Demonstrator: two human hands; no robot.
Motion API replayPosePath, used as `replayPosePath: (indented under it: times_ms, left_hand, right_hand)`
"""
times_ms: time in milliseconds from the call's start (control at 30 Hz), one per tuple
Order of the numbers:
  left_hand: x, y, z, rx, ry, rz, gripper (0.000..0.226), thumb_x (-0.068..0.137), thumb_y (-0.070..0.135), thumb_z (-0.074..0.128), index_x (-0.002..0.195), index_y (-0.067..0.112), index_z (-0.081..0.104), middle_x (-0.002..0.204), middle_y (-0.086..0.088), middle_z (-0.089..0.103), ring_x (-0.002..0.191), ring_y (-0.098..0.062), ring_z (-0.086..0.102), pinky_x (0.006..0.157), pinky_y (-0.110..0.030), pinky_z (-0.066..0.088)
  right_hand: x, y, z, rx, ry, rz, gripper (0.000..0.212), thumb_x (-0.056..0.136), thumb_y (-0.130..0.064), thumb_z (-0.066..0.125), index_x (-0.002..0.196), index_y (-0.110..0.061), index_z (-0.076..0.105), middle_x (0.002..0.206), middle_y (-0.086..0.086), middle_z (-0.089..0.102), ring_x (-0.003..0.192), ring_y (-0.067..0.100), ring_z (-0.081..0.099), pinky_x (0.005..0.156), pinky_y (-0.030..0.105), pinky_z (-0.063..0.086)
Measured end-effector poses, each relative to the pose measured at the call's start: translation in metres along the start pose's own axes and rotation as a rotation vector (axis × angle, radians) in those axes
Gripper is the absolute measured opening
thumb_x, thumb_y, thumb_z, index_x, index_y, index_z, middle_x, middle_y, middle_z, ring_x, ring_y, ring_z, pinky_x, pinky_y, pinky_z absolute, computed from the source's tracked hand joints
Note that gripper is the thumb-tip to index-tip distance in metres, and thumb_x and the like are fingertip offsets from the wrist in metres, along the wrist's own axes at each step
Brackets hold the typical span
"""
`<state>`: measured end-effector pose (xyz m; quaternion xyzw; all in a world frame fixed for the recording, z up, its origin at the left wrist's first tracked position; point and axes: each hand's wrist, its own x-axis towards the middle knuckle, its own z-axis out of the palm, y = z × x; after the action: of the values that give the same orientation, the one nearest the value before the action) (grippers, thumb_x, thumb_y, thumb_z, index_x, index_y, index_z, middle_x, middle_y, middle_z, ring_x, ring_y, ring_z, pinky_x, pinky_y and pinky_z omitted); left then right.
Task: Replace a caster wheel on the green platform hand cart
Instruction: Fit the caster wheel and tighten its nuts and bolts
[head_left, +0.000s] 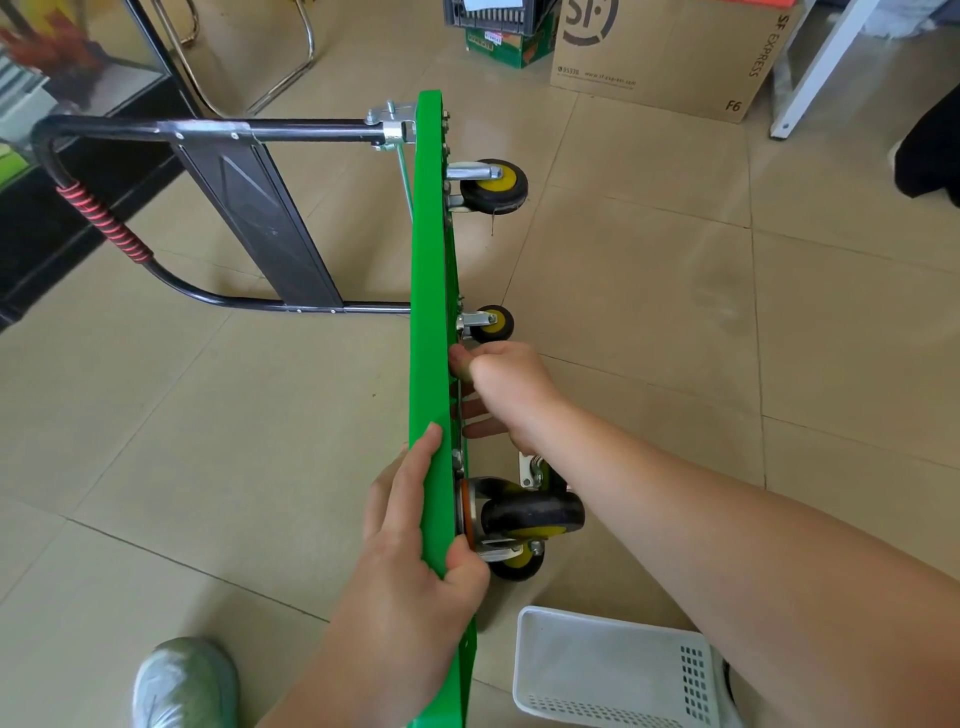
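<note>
Head view: my left hand (410, 530) grips the upended green platform cart (428, 260) by its edge. My right hand (506, 395) is at its underside; I cannot tell its grip.

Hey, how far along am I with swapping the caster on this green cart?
Done: the green platform hand cart is tipped on its edge, its black-and-yellow caster wheels exposed. In hand: your left hand grips the platform's edge to steady it; your right hand works at the underside, what it touches is hidden. Left: four wheels show there, so I can't tell whether the swap itself has happened.
</note>
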<state>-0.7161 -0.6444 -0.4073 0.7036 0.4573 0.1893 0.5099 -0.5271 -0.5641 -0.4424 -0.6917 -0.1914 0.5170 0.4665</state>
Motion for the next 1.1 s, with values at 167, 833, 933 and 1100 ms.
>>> replayPosePath:
  times_ms: [167, 833, 933, 1100]
  left_hand:
    - [0.001, 0.001, -0.001, -0.041, -0.019, -0.028, 0.088, 0.089, 0.005, 0.059, 0.137, 0.071, 0.024, 0.134, 0.033, 0.036, 0.074, -0.004, 0.061, 0.068, -0.012, 0.046]
    - [-0.004, 0.004, -0.009, -0.029, -0.081, -0.009, 0.075, 0.099, 0.020, 0.055, 0.143, 0.064, 0.014, 0.143, 0.031, 0.030, 0.124, -0.006, 0.053, 0.110, -0.028, 0.042]
    - [-0.004, 0.007, -0.012, -0.047, -0.103, -0.047, 0.072, 0.101, 0.020, 0.052, 0.148, 0.059, 0.014, 0.144, 0.032, 0.028, 0.123, 0.006, 0.047, 0.096, -0.002, 0.038]
    - [-0.007, 0.008, -0.015, -0.150, -0.162, -0.118, 0.068, 0.105, 0.024, 0.044, 0.152, 0.061, 0.013, 0.155, 0.024, 0.029, 0.133, -0.006, 0.043, 0.112, -0.023, 0.038]
  right_hand:
    - [-0.004, -0.002, -0.001, -0.003, -0.002, 0.016, 0.029, 0.097, -0.034, 0.064, 0.106, -0.007, 0.066, 0.106, 0.014, 0.072, 0.086, 0.036, 0.074, 0.062, 0.051, 0.063]
    - [-0.027, -0.026, -0.023, 0.059, 0.220, -0.326, 0.013, 0.097, -0.025, 0.066, 0.086, -0.018, 0.067, 0.085, 0.006, 0.068, 0.075, 0.027, 0.070, 0.075, 0.054, 0.062]
    - [-0.053, -0.045, -0.033, 0.111, 0.167, -0.417, 0.006, 0.098, -0.019, 0.064, 0.094, -0.016, 0.066, 0.084, 0.006, 0.069, 0.074, 0.025, 0.071, 0.072, 0.046, 0.063]
    - [-0.102, -0.046, -0.037, 0.163, 0.055, -0.432, 0.008, 0.098, -0.016, 0.063, 0.103, -0.013, 0.068, 0.084, 0.008, 0.072, 0.075, 0.023, 0.074, 0.067, 0.037, 0.062]
